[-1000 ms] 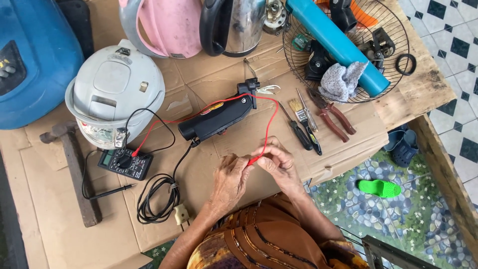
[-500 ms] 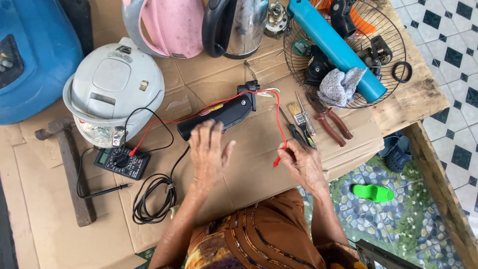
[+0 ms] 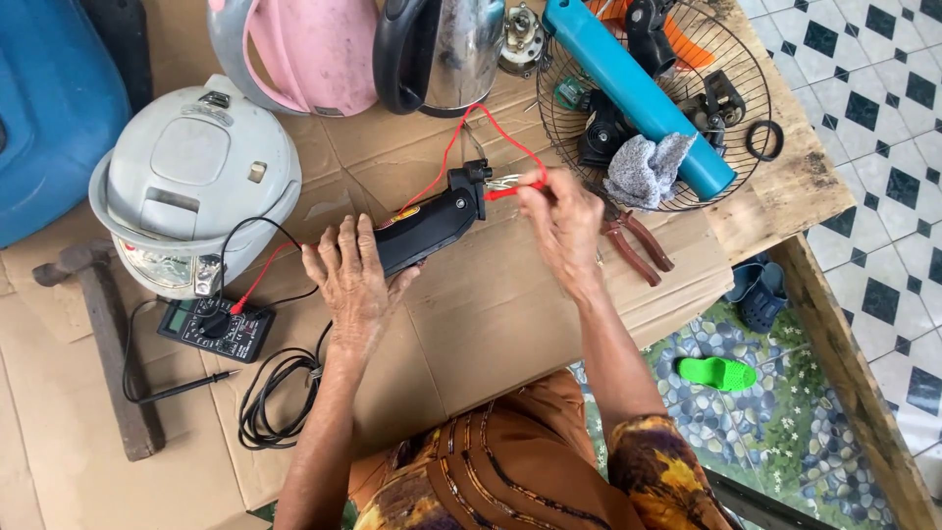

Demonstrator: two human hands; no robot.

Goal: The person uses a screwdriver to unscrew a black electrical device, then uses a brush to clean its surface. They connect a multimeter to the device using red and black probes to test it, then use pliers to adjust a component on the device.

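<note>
Left hand [image 3: 350, 280] flat, fingers spread, pressing black handle [image 3: 429, 223] at cardboard centre. Right hand [image 3: 561, 218] pinches red probe [image 3: 502, 192] at handle's far end. Multimeter [image 3: 216, 329] near left.

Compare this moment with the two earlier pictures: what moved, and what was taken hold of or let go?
The left hand moved up from the bare cardboard and now presses the black handle part down. The right hand carried the red probe from near the body up to the metal contacts at the handle's end. The multimeter, rice cooker, hammer and pliers kept their places.
</note>
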